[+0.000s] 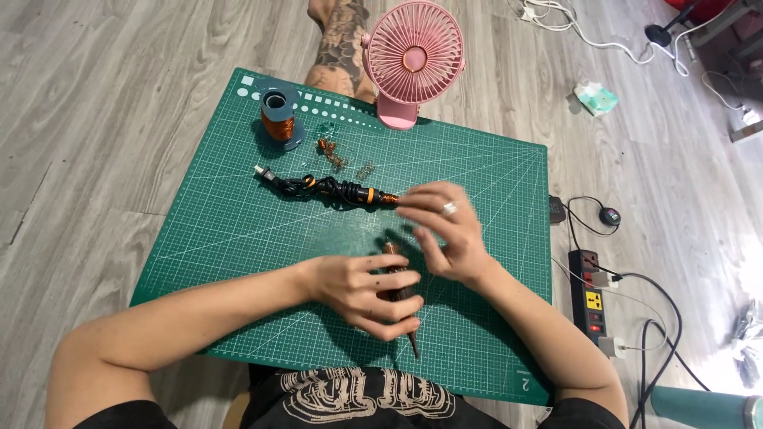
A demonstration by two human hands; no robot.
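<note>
— So, what do the hands have?
— The left hand (pixel 362 294) has its grip wrapped round a dark brown pen-shaped tool (pixel 401 294), tip pointing toward the person, low over the middle of the green cutting mat (pixel 222 230). The right hand (pixel 445 230) hovers just above it with its grip apart, fingers spread, clamped on nothing I can make out; one ring shows on a finger.
— Any containers?
— None I can see holding anything. One grey spool (pixel 279 115) of copper wire stands at the mat's far left corner, wire wound on its core.
— And counts?
— One black-and-orange tool with coiled cable (pixel 326 187) lies just beyond the right hand. A few small copper bits (pixel 334 155) near the spool; too small to count. One pink fan (pixel 413 59) at the far edge, one power strip (pixel 592 302) on the floor to the right
</note>
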